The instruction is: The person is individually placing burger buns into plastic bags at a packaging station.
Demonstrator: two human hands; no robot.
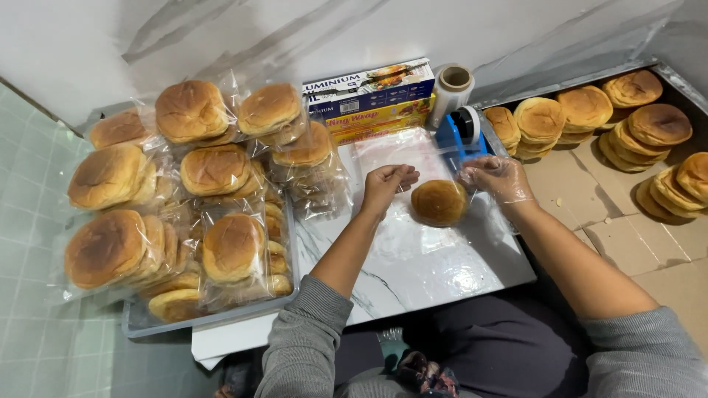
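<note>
A round brown bun sits inside a clear plastic bag on a white marble board. My left hand, bare, pinches the bag's edge just left of the bun. My right hand, in a thin clear glove, holds the bag's right edge beside the bun.
A grey tray at the left is piled with several bagged buns. Loose buns lie on cardboard in a metal tray at the right. Boxes of foil and wrap, a roll and a blue tape dispenser stand behind the board.
</note>
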